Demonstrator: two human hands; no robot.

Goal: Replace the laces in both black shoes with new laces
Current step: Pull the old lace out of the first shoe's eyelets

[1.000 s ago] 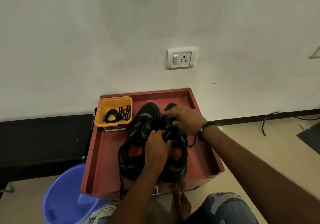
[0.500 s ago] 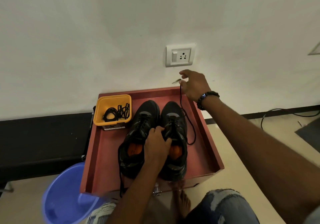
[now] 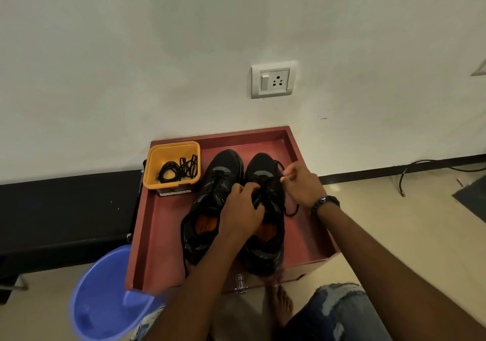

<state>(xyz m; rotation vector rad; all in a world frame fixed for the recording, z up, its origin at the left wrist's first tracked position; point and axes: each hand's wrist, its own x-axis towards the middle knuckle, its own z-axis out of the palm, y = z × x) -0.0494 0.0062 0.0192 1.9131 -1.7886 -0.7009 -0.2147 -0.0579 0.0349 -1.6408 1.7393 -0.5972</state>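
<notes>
Both hands are at work on the right shoe (image 3: 265, 209): my left hand (image 3: 240, 211) is curled over its tongue and throat, gripping it so the shoe stays put, while my right hand (image 3: 302, 182) pinches the old lace (image 3: 282, 168) between thumb and fingertips just above the eyelets on the far side. I read that split as deliberate: one hand anchors, so that a pull on the lace draws the cord through the holes instead of dragging the shoe across the tray (image 3: 310, 238). A loose loop of the same lace trails on the tray floor under my right wrist, which suggests part of it is already free; how many eyelets remain threaded I cannot tell, since my left hand covers them. The left shoe (image 3: 210, 201) sits touching its partner, just beside my left hand, laces apparently untouched, one end hanging over the near rim. Beyond my left hand and further to that side, a yellow tub (image 3: 157, 167) holds the new laces (image 3: 178, 169), kept within reach but apart from the old ones. A blue bucket (image 3: 105, 301) stands on the floor near my left forearm, probably for discards.
</notes>
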